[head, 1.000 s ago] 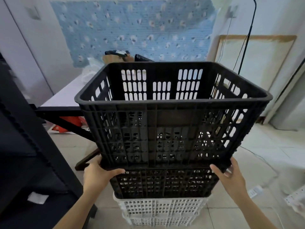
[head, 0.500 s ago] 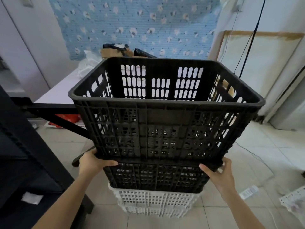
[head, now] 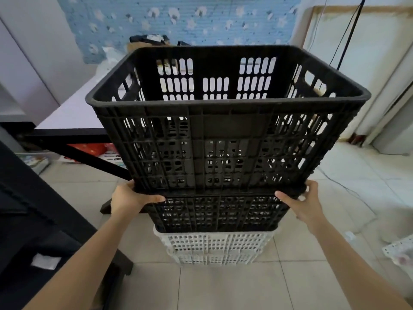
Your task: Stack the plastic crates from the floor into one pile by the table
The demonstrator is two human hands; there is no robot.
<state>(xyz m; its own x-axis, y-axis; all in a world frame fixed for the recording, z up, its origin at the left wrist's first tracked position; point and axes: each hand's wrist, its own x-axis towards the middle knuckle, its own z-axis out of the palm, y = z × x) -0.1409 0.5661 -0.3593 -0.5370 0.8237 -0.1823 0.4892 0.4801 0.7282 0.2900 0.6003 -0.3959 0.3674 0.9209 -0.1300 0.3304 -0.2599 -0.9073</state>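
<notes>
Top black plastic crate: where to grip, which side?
Grip the top black slatted plastic crate at its two lower near corners, from the near side, as the left hand and right hand do: it is wide and upright, its base edge exposed.

both bare forearms stretch forward. the left hand (head: 131,199) and right hand (head: 306,203) grip the top black crate (head: 225,130) at its lower corners, thumbs pointing inward.

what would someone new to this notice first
The big black crate fills the middle of the view, gripped at its bottom corners by the left hand and the right hand. Directly below it are a second black crate and a white crate on the tiled floor, beside a table at the left. Behind, a blue patterned sheet covers the wall.
</notes>
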